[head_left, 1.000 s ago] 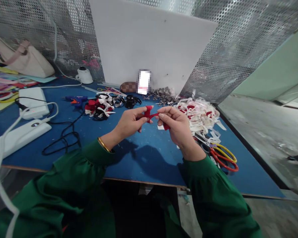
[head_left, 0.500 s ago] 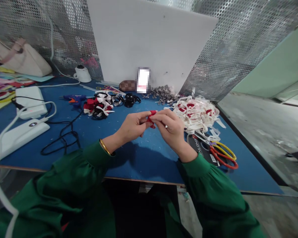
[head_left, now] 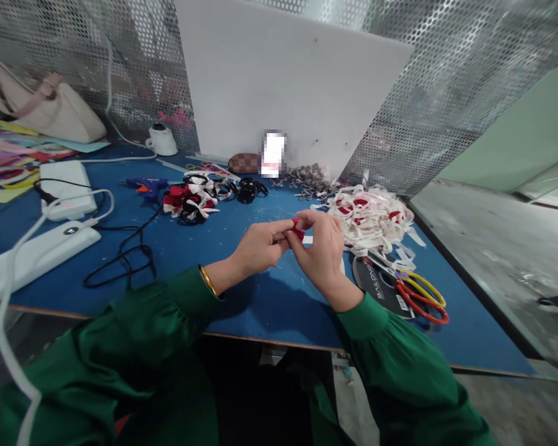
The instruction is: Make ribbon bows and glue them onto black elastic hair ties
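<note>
A small red fabric piece is pinched between my two hands above the blue table. My left hand, below a gold bangle, has its fingers closed on the left side of the piece. My right hand grips it from the right with thumb and fingertips. A bit of white strip shows between the hands, beside the red fabric. The fingers cover much of the piece. Just right of my right hand lies a heap of white and red ribbons.
Scissors with red and yellow handles lie at the right on a black card. Finished-looking bows, a blue glue gun and its black cable are at left. A phone leans on the white board.
Both hands have shifted slightly, the left one to the right and downward with the red fabric. A white strip now shows beside it. The view has also moved a little.
</note>
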Demonstrator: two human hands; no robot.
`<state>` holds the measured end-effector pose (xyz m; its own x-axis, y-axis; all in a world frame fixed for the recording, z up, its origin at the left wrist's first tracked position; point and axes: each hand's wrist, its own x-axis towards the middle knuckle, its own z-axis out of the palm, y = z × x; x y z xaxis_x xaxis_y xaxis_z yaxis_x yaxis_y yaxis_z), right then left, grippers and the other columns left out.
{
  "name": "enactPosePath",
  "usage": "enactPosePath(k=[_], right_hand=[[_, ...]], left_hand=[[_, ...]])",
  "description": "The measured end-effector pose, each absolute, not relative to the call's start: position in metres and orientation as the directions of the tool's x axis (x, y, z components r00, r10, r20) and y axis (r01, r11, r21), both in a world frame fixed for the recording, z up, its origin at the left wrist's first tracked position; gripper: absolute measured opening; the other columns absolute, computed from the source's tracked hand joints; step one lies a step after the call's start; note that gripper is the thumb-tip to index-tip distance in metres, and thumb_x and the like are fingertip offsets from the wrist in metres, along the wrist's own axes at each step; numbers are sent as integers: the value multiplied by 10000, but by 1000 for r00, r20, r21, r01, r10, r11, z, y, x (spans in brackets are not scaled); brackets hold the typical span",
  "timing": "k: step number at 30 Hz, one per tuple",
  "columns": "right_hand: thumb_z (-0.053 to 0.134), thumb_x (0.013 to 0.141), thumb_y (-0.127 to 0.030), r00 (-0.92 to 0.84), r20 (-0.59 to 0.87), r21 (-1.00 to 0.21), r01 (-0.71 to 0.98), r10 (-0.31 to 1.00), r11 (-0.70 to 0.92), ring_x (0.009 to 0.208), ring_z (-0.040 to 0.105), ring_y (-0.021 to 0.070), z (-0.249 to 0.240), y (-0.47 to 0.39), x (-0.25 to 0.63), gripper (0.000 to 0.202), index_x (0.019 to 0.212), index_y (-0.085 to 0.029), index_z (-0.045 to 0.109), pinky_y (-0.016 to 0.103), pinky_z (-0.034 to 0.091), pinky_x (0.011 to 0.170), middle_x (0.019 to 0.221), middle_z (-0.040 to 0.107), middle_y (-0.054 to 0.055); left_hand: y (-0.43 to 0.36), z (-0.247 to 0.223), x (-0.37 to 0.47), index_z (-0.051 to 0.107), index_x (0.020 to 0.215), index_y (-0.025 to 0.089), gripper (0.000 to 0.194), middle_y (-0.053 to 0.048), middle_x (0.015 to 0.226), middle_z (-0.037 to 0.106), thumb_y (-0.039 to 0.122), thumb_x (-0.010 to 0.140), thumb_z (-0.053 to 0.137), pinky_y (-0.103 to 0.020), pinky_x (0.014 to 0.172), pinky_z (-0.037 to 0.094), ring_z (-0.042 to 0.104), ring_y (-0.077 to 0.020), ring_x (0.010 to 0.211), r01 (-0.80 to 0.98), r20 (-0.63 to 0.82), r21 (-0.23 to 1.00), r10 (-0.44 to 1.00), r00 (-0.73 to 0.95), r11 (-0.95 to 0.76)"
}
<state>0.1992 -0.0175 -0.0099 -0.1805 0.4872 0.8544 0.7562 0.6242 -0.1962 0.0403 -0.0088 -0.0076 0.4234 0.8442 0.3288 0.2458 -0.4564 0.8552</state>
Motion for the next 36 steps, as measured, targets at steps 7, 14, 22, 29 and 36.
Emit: enactPosePath(k=[7, 14, 22, 29, 36], right_hand=[[564, 731, -113, 54, 490, -841, 293, 870, 455, 982, 637, 223, -26, -15, 184, 697, 1399, -240, 411, 404, 536, 830, 1200, 626, 103], [728, 663, -206, -49, 73, -978, -197, 996, 62, 536, 425, 87, -13, -13, 190, 406, 1065, -205, 673, 240, 355, 498, 696, 548, -54], [616, 801, -405, -184, 30, -931, -363, 982, -39, 675, 555, 151, -1, -6, 199, 262, 915, -185, 704, 270, 454, 581, 810, 671, 44], [782, 655, -248, -240, 38, -920, -388, 970, -60, 601, 489, 101, -10, -3, 199, 215, 836, -207, 675, 243, 449, 601, 745, 619, -26], [760, 729, -242, -131, 199, -946, -286, 971, 155, 758, 577, 130, -13, -1, 202, 118, 840, -219, 726, 264, 469, 737, 842, 688, -13]], left_hand=[[-12, -14, 41, 741, 1092, 193, 377, -33, 793, 746, 92, 793, 534, -244, 598, 427, 646, -160, 636, 469, 418, 624, 774, 475, -625], [-8, -5, 42, 684, 1205, 152, 351, -24, 829, 741, 205, 877, 572, -195, 415, 429, 524, -69, 417, 148, 206, 938, 846, 492, -315], [-2, -3, 37, 674, 1243, 122, 421, -77, 846, 782, 233, 837, 689, -194, 403, 411, 495, -45, 372, -174, 156, 982, 859, 488, -80], [-4, 0, 35, 644, 1336, 134, 550, -79, 823, 787, 213, 801, 741, -224, 470, 436, 483, -40, 361, -296, 132, 955, 864, 485, 20], [-3, 2, 35, 658, 1321, 149, 526, -71, 818, 786, 189, 801, 732, -219, 473, 428, 480, -34, 363, -322, 137, 946, 868, 478, 28]])
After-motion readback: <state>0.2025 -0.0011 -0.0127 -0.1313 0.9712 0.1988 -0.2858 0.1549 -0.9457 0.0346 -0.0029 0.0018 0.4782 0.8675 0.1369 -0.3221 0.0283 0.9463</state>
